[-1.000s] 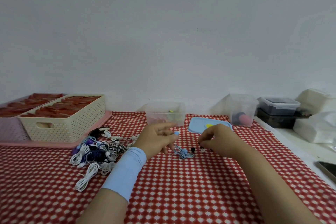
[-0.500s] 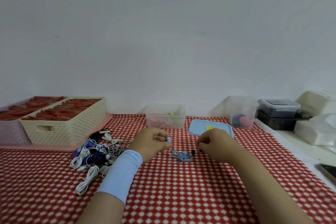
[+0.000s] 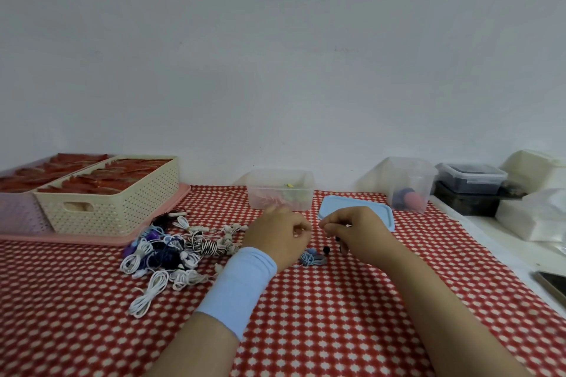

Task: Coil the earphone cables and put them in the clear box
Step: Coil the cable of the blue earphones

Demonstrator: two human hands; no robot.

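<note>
Two hands work over one blue earphone cable [image 3: 313, 259], whose loose loops lie on the table [image 3: 337, 318] just below and between the fingers. Our left hand [image 3: 277, 237] and right hand [image 3: 356, 232] both have their fingers curled, tips pinched as if on a strand of it, though the strand itself is too thin to make out. We judge the cable light, limp and springy, apt to uncoil, so we would hold it near the two black earbuds [image 3: 327, 250] and wrap from there. One clear box [image 3: 280, 193] stands just beyond the left fingers, and one blue lid [image 3: 358, 213] lies beyond the right. Left of the fingers lies one pile of earphones [image 3: 171, 251], too tangled to count.
</note>
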